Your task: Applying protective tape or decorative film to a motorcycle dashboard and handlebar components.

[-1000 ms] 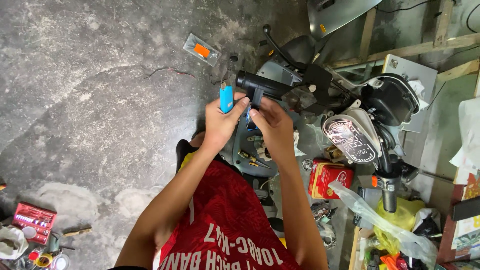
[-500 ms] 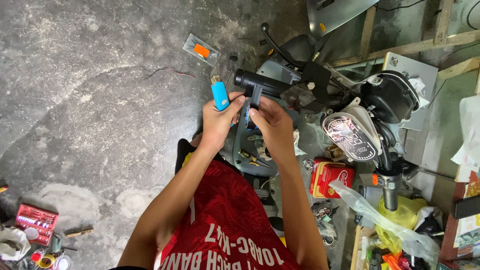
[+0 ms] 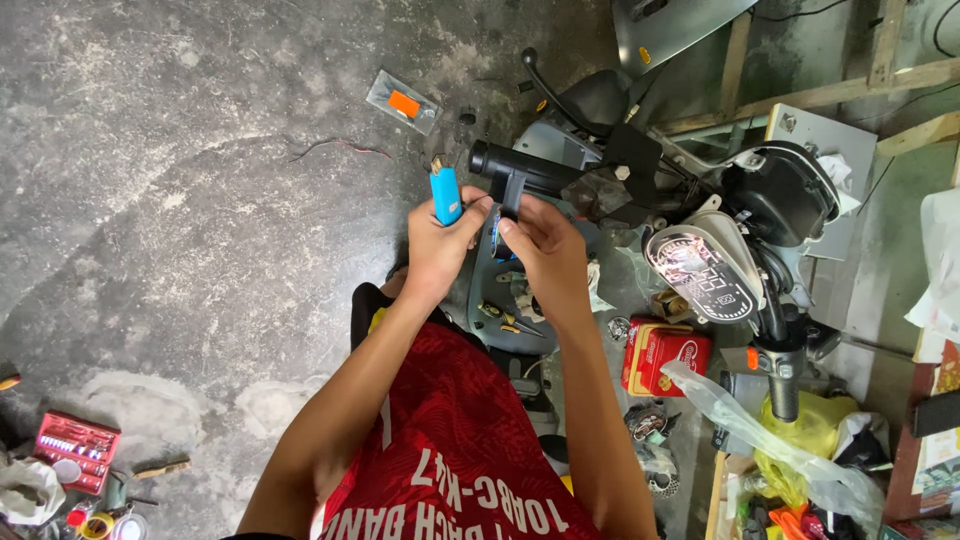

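My left hand [image 3: 440, 240] is closed around a blue lighter [image 3: 445, 192] that sticks up out of the fist. My right hand [image 3: 540, 245] pinches a small dark part just under the black handlebar grip [image 3: 520, 170] of a stripped scooter. Both hands meet below that grip, fingertips almost touching. The scooter's instrument panel [image 3: 705, 270] lies to the right, and a black brake lever [image 3: 545, 92] curves up behind the grip.
A red tin [image 3: 662, 358] and a clear plastic bag [image 3: 770, 430] lie at right near yellow items. A red bit set [image 3: 76, 450] and small tools sit at bottom left. A clear packet with an orange piece [image 3: 403, 102] lies on the concrete floor [image 3: 180, 200].
The lighter in my left hand has risen and tilted more upright beside the grip. My right hand stayed under the grip.
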